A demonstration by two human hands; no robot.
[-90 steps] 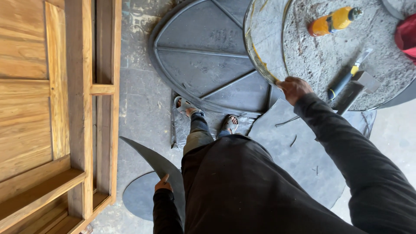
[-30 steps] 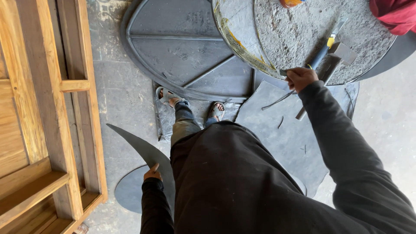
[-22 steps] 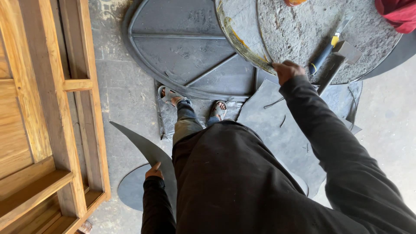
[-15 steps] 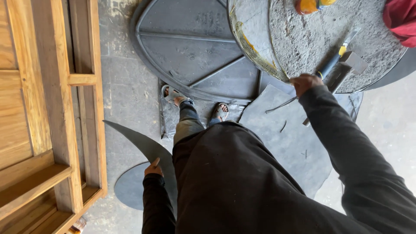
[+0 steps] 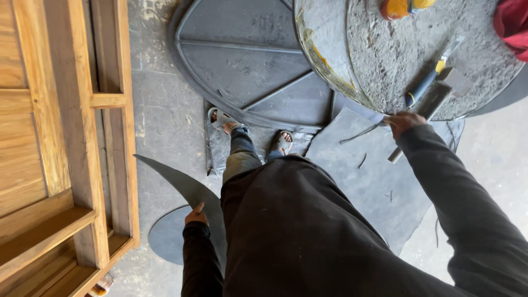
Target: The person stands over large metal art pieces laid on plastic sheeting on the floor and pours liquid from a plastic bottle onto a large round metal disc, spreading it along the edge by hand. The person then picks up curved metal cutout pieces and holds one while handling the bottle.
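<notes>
My left hand point(image 5: 195, 213) is down at my side, shut on a thin dark crescent-shaped sheet point(image 5: 179, 182) that curves up and left over the floor. My right hand point(image 5: 404, 122) reaches forward to the near rim of a round, dusty grey table top point(image 5: 385, 49). Its fingers are curled beside a flat grey tool point(image 5: 437, 94) that overhangs the rim. Whether they grip it is unclear. A blue-and-yellow-handled tool point(image 5: 423, 87) lies on the top just beyond. A thin dark strip point(image 5: 360, 135) shows just left of the hand.
An orange bottle point(image 5: 399, 6) and a red cloth point(image 5: 511, 25) sit at the table's far side. A large dark round ribbed panel point(image 5: 242, 71), a dark mat point(image 5: 374, 187) and a dark disc point(image 5: 162, 239) lie on the concrete floor. A wooden frame point(image 5: 82, 137) stands left.
My right hand has shifted back and forth along the table rim near the tools. The left hand keeps hold of the crescent sheet. The view has drifted slightly.
</notes>
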